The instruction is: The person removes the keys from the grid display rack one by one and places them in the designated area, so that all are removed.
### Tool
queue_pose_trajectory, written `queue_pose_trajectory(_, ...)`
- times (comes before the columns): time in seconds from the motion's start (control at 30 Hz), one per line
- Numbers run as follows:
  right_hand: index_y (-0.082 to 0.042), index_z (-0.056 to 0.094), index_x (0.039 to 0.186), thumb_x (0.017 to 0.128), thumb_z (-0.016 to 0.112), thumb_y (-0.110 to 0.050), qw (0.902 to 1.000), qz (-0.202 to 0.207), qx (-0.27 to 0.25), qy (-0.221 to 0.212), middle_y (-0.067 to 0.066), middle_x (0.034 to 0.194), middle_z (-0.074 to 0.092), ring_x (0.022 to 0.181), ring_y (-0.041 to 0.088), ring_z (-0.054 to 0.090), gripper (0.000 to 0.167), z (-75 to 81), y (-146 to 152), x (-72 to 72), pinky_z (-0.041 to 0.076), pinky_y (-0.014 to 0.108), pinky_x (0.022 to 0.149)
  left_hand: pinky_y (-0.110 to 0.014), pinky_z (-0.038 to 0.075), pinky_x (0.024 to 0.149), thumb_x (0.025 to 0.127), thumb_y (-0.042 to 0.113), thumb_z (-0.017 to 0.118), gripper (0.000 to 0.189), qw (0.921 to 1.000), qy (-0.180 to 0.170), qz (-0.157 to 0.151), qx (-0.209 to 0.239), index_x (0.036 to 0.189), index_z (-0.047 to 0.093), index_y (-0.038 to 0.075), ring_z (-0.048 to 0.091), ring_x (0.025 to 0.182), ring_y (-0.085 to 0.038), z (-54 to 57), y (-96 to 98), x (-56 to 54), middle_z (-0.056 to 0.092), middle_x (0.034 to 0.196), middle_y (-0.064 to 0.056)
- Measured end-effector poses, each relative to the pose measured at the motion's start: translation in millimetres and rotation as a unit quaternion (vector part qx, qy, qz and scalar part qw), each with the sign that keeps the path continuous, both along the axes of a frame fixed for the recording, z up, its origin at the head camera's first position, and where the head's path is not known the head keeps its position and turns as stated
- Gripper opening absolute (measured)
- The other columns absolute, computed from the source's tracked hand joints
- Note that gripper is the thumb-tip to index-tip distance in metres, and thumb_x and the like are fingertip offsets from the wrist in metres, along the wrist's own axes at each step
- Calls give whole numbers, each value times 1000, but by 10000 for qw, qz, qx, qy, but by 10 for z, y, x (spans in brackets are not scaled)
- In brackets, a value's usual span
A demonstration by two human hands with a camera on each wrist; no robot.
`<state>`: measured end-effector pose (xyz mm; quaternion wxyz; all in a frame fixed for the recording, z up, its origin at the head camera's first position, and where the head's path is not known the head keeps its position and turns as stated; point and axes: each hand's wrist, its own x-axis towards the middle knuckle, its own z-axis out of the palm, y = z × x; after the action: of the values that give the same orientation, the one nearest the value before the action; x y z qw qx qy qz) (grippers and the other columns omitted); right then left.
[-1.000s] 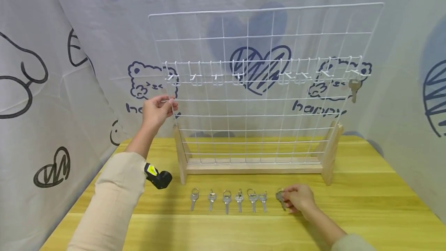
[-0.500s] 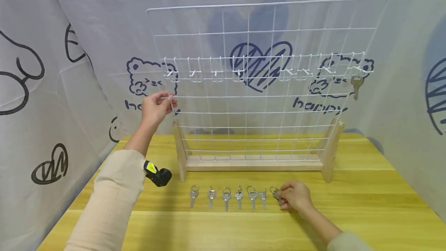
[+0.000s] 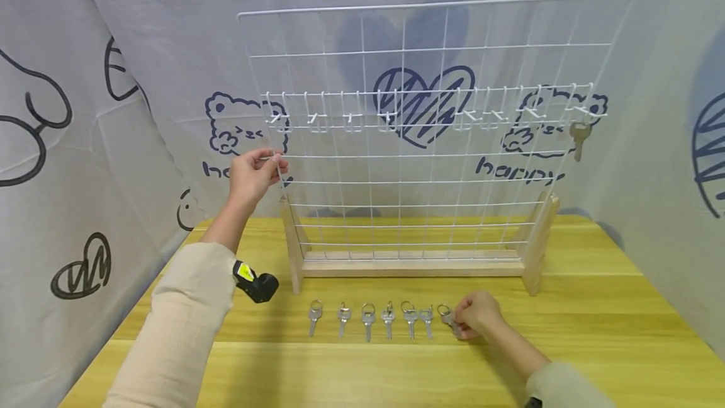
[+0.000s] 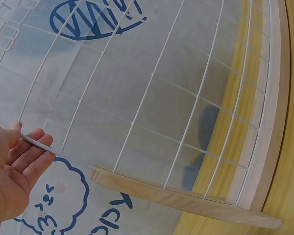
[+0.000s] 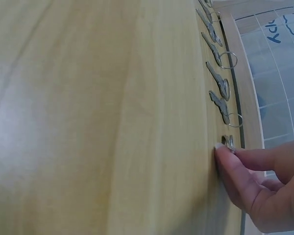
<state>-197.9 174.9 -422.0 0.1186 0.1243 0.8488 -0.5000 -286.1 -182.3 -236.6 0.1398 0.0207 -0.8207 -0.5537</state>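
Note:
My left hand [image 3: 252, 181] pinches the left edge wire of a white wire grid panel [image 3: 399, 182]; in the left wrist view the thumb presses that edge wire [image 4: 39, 143] with the fingers behind. On the table, my right hand [image 3: 480, 315] pinches a silver key [image 3: 449, 318] at the right end of a row. Its ring lies toward the upper left. In the right wrist view, thumb and fingertips mostly cover this key [image 5: 228, 142]. Several more silver keys with rings, such as the leftmost key [image 3: 314, 320], lie to its left.
White hooks [image 3: 387, 119] line the grid's upper part. One key [image 3: 579, 137] hangs from the rightmost hook. A wooden stand [image 3: 413, 269] holds the grid upright on the wood-grain table [image 3: 340, 370]. A printed curtain [image 3: 147, 143] hangs behind.
My right hand has shifted slightly left with the key, which now lies more tilted and closer to the neighbouring key. The left hand keeps its hold on the grid edge.

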Motion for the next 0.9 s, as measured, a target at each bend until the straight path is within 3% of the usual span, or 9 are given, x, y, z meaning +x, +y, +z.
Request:
queue_pose_trajectory(0.2,10,59,77,82,59,9,9987,28,-153,-487,6,54,55,45,11,53,5,46,-14,-27,55,23,46,-26,53,91,98,14,46,31,10000,5,18,0,124,54,0,60,80,0,-7,-2,-2,61,119,-23)
queue_pose_trajectory(0.43,12,57,81,83,54,7,9976,-192,-462,-489,4,53,54,43,10,53,6,17,6,-32,55,23,45,-26,53,92,98,14,46,32,10000,10,12,-32,125,53,0,61,86,-4,-2,-3,-1,61,119,-21)
queue_pose_trajectory(0.67,3,58,74,84,56,0,9988,92,206,-428,2,50,55,42,10,53,11,26,-33,-15,51,24,41,-26,52,93,98,14,46,32,10000,-42,7,40,126,52,1,62,94,-11,1,-3,6,61,120,-20)
queue_pose_trajectory(0.9,2,57,74,86,56,-2,9979,267,466,-364,1,51,56,43,9,54,13,14,-31,-9,49,23,41,-27,52,93,98,13,46,32,10000,6,-2,8,126,53,0,63,98,-15,-4,2,14,61,119,-20)
